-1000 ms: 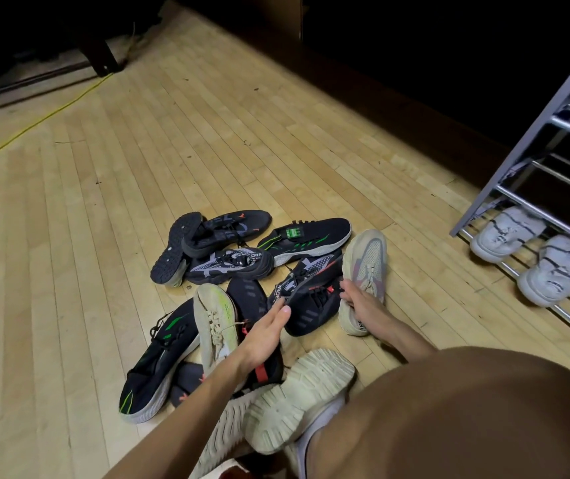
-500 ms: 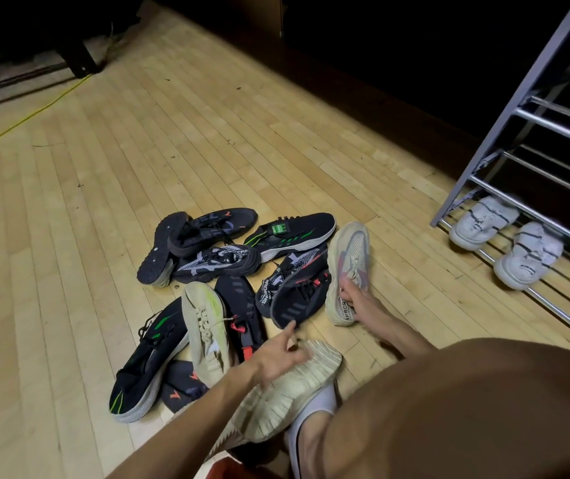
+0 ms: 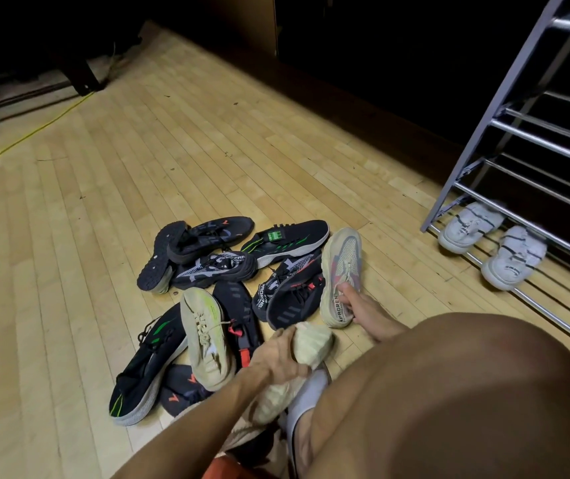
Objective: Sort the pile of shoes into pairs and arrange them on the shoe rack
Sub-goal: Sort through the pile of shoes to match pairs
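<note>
A pile of shoes lies on the wooden floor. My left hand grips the sole of a cream shoe turned sole-up near my knee. My right hand holds the heel of a beige shoe with grey and pink panels. Another cream shoe with yellow-green trim lies to the left. Black shoes with green stripes and several other dark shoes surround them. The metal shoe rack stands at right, with a white pair on its lowest bars.
My bare knee fills the lower right. A yellow cable crosses the floor at far left. A dark furniture leg stands at the back, and a dark wall base runs behind the rack.
My left hand moved from the dark shoes down onto the sole-up cream shoe and closed on it. My right hand stayed on the beige shoe's heel. The view shifted right toward the rack.
</note>
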The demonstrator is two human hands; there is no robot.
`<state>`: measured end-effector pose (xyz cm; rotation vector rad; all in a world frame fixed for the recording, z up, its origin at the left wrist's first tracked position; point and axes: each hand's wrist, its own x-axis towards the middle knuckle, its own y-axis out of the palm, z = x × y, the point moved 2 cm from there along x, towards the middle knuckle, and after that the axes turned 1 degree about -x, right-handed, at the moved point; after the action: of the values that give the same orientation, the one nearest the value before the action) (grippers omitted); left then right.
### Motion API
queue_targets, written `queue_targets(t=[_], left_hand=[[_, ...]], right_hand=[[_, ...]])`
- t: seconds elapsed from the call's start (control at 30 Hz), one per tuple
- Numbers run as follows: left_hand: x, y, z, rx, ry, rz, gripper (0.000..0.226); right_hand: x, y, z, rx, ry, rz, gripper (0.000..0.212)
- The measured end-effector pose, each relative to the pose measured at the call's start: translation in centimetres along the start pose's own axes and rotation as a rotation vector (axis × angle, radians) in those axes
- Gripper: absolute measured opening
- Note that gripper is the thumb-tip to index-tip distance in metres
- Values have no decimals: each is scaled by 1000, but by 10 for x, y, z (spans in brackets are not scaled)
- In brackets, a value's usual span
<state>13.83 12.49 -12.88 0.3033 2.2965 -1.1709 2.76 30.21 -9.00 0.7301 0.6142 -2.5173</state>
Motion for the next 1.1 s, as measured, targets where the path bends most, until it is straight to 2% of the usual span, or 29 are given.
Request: queue_targets(t=[0.07, 0.17, 0.23, 0.3, 0.4, 0.5, 0.63, 0.73, 0.8, 0.87, 0.93, 1.03, 1.1], left_hand=[[7, -19, -1, -227, -3, -77, 103], [6, -43, -15, -600, 11, -46, 99], [9, -55, -24, -937, -16, 8, 81], [10, -65, -35, -1292, -41, 136, 57], [14, -74, -52, -1572, 34, 235, 54], [19, -73, -62, -1638, 98, 243, 55], [26, -68, -64, -1633, 138, 238, 51], [30, -64, -63, -1596, 105, 229, 51], [37, -60, -59, -1566, 45, 146, 52], [44, -56, -57, -1588, 57, 131, 56], [46, -54, -62, -1633, 85, 174, 56], [46, -50, -77, -1675, 131, 256, 55], [50, -45, -84, -1674, 120, 273, 55]], right_hand=[[-1, 0, -1, 21, 8, -13, 70], [-2, 2, -1, 16, 2, -21, 69], [-1, 5, 2, 37, -11, -8, 72], [0, 9, 6, 111, -26, 33, 73], [-1, 18, 16, 243, -26, 108, 67], [-4, 23, 24, 339, -6, 103, 41], [-6, 17, 27, 387, -13, 81, 25], [-10, 13, 32, 387, -25, 38, 42], [-16, 7, 34, 404, -21, -1, 45], [-20, -2, 35, 437, -12, -33, 45], [-22, -11, 35, 459, -12, -41, 44], [-26, -15, 33, 534, -26, -56, 30], [-32, -14, 35, 480, -6, -78, 40]])
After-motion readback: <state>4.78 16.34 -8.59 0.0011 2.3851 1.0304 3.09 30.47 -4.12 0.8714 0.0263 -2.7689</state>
